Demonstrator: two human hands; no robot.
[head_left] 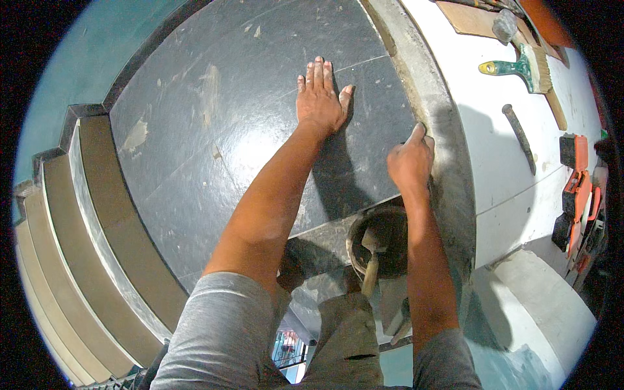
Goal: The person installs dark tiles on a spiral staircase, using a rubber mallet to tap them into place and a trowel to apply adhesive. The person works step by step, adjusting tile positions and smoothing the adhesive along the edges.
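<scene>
My left hand (323,99) lies flat on a large dark grey floor tile (175,123), palm down, fingers straight and thumb apart. Pale smears mark the tile. Closed into a fist, my right hand (411,159) rests at the tile's right edge, beside a rough grey cement border (448,146). Its thumb points forward; whatever its curled fingers may hold is hidden. Just below that hand stands a dark bucket (351,244), partly covered by my right forearm. A trowel (370,273) with a wooden handle leans in it.
Brown steps (123,195) with pale edges drop away at the left. On the white ledge to the right lie a wide brush (536,68) with a green handle, a metal bar (520,138) and orange-and-black tool cases (575,188). A teal wall (84,71) borders the far left.
</scene>
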